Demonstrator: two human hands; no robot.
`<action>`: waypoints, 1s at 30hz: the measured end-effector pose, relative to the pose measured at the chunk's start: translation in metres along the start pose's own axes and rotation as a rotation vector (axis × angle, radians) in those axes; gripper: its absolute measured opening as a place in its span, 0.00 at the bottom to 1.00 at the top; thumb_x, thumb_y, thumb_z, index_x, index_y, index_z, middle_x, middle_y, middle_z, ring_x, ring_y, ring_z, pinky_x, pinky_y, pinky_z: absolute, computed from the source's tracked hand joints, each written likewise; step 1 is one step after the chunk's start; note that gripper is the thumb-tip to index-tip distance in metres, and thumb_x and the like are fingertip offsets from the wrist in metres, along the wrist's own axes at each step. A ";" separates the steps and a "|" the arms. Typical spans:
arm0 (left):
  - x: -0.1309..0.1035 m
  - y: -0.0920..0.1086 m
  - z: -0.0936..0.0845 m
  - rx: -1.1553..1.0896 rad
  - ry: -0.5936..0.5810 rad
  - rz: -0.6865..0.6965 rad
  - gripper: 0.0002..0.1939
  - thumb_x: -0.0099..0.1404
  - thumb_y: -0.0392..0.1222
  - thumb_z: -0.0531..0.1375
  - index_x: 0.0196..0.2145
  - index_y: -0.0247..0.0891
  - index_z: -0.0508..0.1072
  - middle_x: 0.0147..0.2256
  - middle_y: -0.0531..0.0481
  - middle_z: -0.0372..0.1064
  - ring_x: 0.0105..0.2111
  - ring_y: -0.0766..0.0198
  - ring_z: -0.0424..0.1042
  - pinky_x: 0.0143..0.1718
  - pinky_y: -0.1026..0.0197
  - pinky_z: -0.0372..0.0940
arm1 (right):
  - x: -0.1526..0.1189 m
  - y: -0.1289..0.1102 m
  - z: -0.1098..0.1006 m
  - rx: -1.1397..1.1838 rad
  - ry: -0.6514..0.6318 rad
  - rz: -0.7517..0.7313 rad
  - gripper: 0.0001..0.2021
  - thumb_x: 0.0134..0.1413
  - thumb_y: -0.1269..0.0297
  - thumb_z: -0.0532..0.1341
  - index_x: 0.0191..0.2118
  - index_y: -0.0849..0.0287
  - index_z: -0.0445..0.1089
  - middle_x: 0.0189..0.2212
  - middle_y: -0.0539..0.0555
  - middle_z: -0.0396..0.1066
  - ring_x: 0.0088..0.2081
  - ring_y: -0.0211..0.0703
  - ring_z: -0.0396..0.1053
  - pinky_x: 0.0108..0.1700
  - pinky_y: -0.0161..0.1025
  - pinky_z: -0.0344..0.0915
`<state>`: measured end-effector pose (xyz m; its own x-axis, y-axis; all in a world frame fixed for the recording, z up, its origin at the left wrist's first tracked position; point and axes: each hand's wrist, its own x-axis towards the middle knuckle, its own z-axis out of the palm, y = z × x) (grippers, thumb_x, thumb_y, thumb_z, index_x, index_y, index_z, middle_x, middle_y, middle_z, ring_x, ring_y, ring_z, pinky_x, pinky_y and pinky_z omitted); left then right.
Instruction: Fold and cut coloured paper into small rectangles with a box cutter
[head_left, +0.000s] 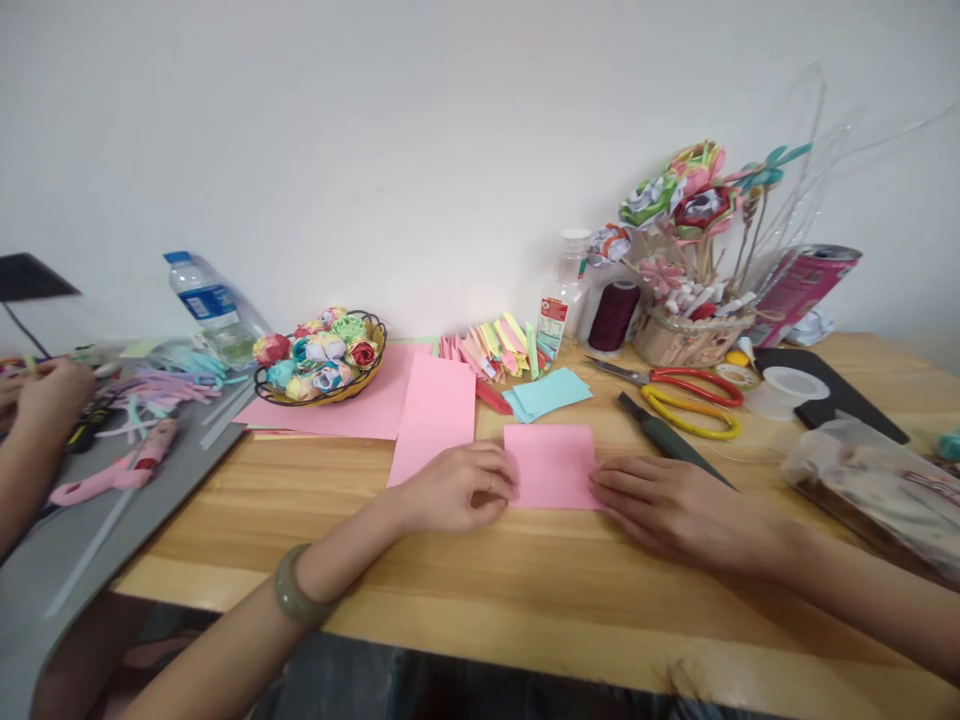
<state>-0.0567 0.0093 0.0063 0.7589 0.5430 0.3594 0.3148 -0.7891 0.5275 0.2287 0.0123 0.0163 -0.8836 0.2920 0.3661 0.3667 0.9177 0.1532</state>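
A small pink paper square (pixel 551 462) lies flat on the wooden table (pixel 480 590) in front of me. My left hand (pixel 459 487) rests curled against its left edge, fingertips touching the paper. On the right edge my right hand (pixel 670 505) lies flat, its fingertips pressing the lower right corner. Neither hand lifts the sheet. A green bangle (pixel 294 592) sits on my left wrist.
A long pink sheet (pixel 435 412) and blue paper pieces (pixel 546 392) lie behind. Scissors (pixel 686 398) and a dark cutter (pixel 667 440) sit at right, near a basket of paper flowers (pixel 686 335). A bowl of paper roses (pixel 322 362) and a water bottle (pixel 210 308) stand left. Another person's hand (pixel 49 395) works at far left.
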 end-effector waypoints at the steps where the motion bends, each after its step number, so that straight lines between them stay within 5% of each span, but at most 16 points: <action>1: 0.000 0.001 0.000 0.011 -0.006 0.000 0.08 0.60 0.33 0.56 0.35 0.37 0.76 0.37 0.45 0.73 0.41 0.61 0.70 0.46 0.59 0.63 | -0.001 -0.002 0.001 -0.010 0.000 -0.011 0.13 0.62 0.68 0.49 0.40 0.62 0.71 0.36 0.56 0.74 0.40 0.42 0.70 0.43 0.40 0.68; 16: -0.001 0.006 0.003 0.229 -0.130 -0.039 0.10 0.66 0.36 0.52 0.39 0.37 0.74 0.38 0.47 0.72 0.39 0.63 0.70 0.42 0.63 0.63 | -0.005 -0.014 -0.003 0.048 -0.021 0.014 0.17 0.62 0.73 0.44 0.47 0.63 0.68 0.38 0.58 0.73 0.43 0.44 0.69 0.42 0.42 0.69; 30: 0.003 0.010 0.003 0.303 -0.095 -0.049 0.09 0.64 0.36 0.55 0.36 0.41 0.76 0.36 0.50 0.72 0.37 0.65 0.70 0.38 0.65 0.62 | -0.009 -0.018 0.001 0.005 -0.054 0.036 0.16 0.62 0.73 0.45 0.47 0.65 0.67 0.39 0.57 0.73 0.43 0.45 0.68 0.42 0.42 0.69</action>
<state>-0.0497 0.0022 0.0098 0.7841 0.5646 0.2577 0.4972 -0.8200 0.2838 0.2298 -0.0061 0.0091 -0.8844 0.3386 0.3211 0.3969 0.9077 0.1361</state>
